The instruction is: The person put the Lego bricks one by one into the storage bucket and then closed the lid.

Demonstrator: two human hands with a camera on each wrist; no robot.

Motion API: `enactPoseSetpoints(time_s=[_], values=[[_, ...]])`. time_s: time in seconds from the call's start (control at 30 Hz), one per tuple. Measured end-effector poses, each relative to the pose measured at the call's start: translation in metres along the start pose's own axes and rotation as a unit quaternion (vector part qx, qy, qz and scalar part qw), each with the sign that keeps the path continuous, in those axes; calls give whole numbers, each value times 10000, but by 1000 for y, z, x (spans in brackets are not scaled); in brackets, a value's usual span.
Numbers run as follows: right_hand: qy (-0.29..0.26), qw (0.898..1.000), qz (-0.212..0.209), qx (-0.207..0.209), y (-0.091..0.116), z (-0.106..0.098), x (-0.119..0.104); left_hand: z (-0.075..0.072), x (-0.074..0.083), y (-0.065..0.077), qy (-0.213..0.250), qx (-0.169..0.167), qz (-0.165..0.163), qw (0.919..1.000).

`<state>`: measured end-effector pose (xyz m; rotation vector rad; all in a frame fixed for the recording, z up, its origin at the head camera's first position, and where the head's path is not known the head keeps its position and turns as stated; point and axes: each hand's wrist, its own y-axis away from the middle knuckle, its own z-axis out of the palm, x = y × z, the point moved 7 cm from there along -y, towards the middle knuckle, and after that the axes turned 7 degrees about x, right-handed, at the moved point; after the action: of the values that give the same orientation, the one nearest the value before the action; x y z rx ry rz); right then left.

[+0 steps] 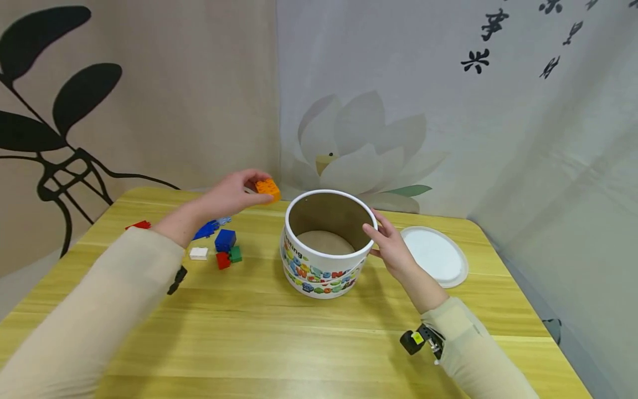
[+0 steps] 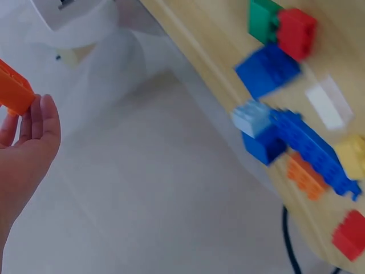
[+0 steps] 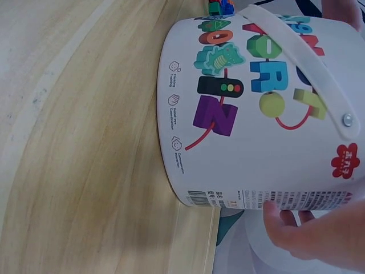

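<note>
An orange toy building brick (image 1: 268,189) is pinched between the thumb and fingers of my left hand (image 1: 238,193), raised above the table to the left of a white bucket. The round bucket (image 1: 319,277), printed with colourful letters, stands upright with its top uncovered; its visible floor is bare. My right hand (image 1: 391,248) holds the bucket's right side, the thumb over the rim and the fingers outside. In the right wrist view, that hand's fingers (image 3: 279,225) touch the printed wall. The left wrist view shows the orange brick (image 2: 16,91) at the fingertips.
Left of the bucket lie loose bricks: a blue brick (image 1: 225,240), a red one (image 1: 222,260), a green one (image 1: 236,254) and a white one (image 1: 199,253). More bricks, including a yellow one (image 2: 351,157), lie partly behind the left arm. A white lid (image 1: 433,256) rests at right.
</note>
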<state>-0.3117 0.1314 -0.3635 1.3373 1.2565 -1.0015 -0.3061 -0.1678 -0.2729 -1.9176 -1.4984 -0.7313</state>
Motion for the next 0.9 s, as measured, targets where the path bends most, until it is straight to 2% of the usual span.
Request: enactPoseSetpoints(time_s=[0.23, 0.47, 0.77, 0.9], values=[[-72, 10000, 9, -6, 0, 0, 0, 26, 21, -16, 108, -249, 201, 9994], [-97, 9999, 11, 40, -1, 1, 0, 45, 40, -22, 13, -375, 490, 9981], [-109, 9999, 35, 78, -2, 0, 2, 70, 52, -27, 41, -469, 737, 9962], [-129, 9999, 41, 87, -2, 0, 1, 72, 54, -26, 255, -409, 776, 9958]])
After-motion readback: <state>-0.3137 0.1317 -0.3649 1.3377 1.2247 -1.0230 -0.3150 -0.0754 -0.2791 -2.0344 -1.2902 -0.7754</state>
